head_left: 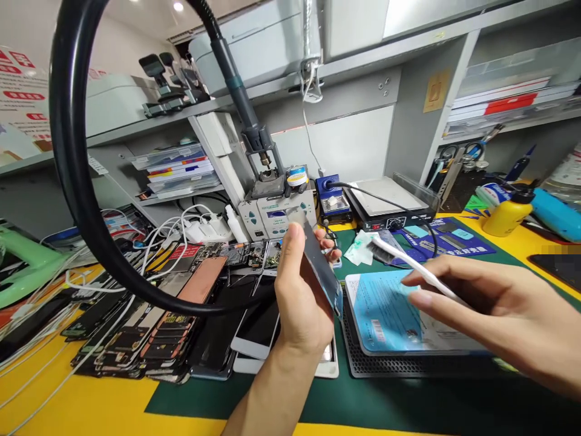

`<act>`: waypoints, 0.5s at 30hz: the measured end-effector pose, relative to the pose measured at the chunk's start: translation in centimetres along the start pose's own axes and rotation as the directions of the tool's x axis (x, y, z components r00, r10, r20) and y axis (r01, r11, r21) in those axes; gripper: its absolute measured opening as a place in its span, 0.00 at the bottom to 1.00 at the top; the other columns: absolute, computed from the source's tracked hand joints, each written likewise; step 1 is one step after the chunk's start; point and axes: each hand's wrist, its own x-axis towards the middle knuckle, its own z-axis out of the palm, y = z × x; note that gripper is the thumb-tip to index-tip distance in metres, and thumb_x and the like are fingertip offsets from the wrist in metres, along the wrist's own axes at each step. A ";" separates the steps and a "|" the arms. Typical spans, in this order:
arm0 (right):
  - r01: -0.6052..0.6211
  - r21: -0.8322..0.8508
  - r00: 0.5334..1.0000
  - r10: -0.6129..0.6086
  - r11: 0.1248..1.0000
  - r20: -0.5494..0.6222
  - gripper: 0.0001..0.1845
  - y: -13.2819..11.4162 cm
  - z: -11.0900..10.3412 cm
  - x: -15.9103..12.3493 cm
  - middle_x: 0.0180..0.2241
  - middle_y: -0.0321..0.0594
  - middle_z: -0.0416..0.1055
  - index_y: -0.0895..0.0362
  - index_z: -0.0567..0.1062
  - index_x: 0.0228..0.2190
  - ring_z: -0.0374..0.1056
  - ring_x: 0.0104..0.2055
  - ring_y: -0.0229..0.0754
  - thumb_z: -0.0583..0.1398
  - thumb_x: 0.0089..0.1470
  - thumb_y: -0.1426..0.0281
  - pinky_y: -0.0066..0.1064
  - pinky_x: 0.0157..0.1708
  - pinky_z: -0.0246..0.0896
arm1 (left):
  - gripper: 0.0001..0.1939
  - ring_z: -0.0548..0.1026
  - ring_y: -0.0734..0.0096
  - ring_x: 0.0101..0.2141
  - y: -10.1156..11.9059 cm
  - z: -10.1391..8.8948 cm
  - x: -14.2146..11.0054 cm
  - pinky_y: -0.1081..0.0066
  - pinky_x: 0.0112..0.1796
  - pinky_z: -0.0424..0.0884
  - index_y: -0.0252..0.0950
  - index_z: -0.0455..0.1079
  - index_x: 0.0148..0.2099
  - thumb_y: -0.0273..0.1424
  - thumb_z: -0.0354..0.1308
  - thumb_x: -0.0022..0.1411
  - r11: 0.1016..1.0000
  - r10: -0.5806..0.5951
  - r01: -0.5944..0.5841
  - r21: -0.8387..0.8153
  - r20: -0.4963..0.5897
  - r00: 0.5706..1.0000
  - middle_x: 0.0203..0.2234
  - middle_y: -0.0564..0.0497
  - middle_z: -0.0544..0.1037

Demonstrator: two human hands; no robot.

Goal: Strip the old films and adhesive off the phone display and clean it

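My left hand (pixel 299 303) is wrapped round a thin dark phone screen (pixel 319 260), held tilted and nearly edge-on, with the thumb along one side and fingertips at the other. In my right hand (pixel 490 303) is a white toothbrush (pixel 413 261), pinched by its handle between thumb and fingers. Its dark bristles point left, apart from the screen. Below the right hand lies a blue-and-white packet (pixel 385 309) on a black perforated tray (pixel 381 367). A crumpled whitish tissue (pixel 361 247) with green stains lies behind the brush head.
Stacked phone parts (pixel 167 327) and phones with white frames (pixel 254 333) cover the left side. A thick black hose (pixel 68 151) loops across the left foreground. Behind stand a hot-air station (pixel 267 212) and a heating plate (pixel 385 200). A yellow bottle (pixel 508 212) stands at right.
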 end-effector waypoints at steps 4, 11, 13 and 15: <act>0.221 -0.142 0.952 -0.245 0.965 -0.185 0.19 -1.8 1.3 0.6 0.17 0.29 0.56 0.55 0.67 0.20 0.50 0.18 0.32 0.63 0.59 0.64 0.24 0.16 0.45 | 0.16 0.78 0.64 0.45 0.0 0.3 -1.1 0.62 0.53 0.73 0.37 0.76 0.41 0.46 0.64 0.62 0.983 0.159 -0.165 0.084 0.075 0.984 0.37 0.50 0.79; 0.501 -0.377 0.755 -0.606 0.779 -0.251 0.17 -0.1 2.7 -0.2 0.20 0.29 0.56 0.56 0.65 0.21 0.51 0.21 0.33 0.65 0.57 0.72 0.30 0.22 0.43 | 0.32 0.76 0.52 0.53 -1.1 0.7 -2.6 0.62 0.50 0.75 0.48 0.73 0.56 0.52 0.70 0.51 0.910 0.352 -0.367 0.193 0.107 0.930 0.45 0.52 0.81; 0.503 -0.401 0.741 -0.621 0.765 -0.255 0.18 0.4 3.0 -0.5 0.20 0.30 0.56 0.56 0.65 0.20 0.50 0.21 0.34 0.65 0.57 0.72 0.32 0.21 0.41 | 0.40 0.76 0.47 0.52 -1.4 -0.8 -2.6 0.60 0.47 0.77 0.46 0.74 0.55 0.56 0.73 0.41 0.919 0.265 -0.301 0.254 0.169 0.949 0.44 0.50 0.82; 0.514 -0.431 0.722 -0.645 0.742 -0.248 0.18 0.5 3.2 -0.6 0.19 0.30 0.55 0.55 0.65 0.19 0.48 0.20 0.35 0.64 0.57 0.72 0.33 0.21 0.39 | 0.42 0.77 0.48 0.50 -0.9 -3.2 -2.9 0.61 0.45 0.78 0.46 0.73 0.55 0.62 0.69 0.41 0.904 0.323 -0.336 0.263 0.094 0.942 0.44 0.50 0.82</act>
